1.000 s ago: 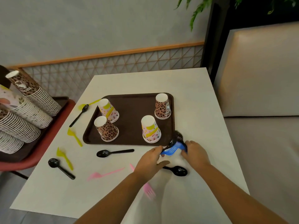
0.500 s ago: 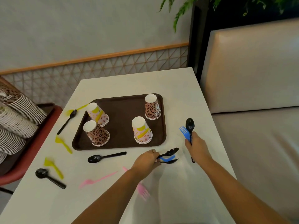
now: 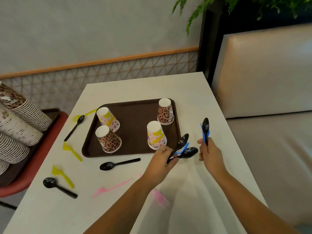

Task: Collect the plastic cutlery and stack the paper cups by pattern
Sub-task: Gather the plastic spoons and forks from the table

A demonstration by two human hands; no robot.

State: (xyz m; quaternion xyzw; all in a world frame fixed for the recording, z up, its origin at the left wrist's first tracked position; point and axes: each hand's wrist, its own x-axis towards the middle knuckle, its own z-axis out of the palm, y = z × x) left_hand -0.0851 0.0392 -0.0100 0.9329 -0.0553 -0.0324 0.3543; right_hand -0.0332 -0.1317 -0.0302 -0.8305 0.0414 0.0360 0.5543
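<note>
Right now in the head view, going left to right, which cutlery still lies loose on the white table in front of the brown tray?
Short black plastic spoon → yellow plastic fork → long black plastic spoon → pale pink plastic fork → blurred pink plastic fork.

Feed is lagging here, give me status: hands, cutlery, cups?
Left hand grips two black spoons plus a blue piece. Right hand holds a black spoon and blue fork. Four cups unstacked, upside down on tray. Nothing blocking.

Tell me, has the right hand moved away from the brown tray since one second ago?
Yes. The right hand was at the brown tray corner; now it is farther right, with bare table between.
</note>
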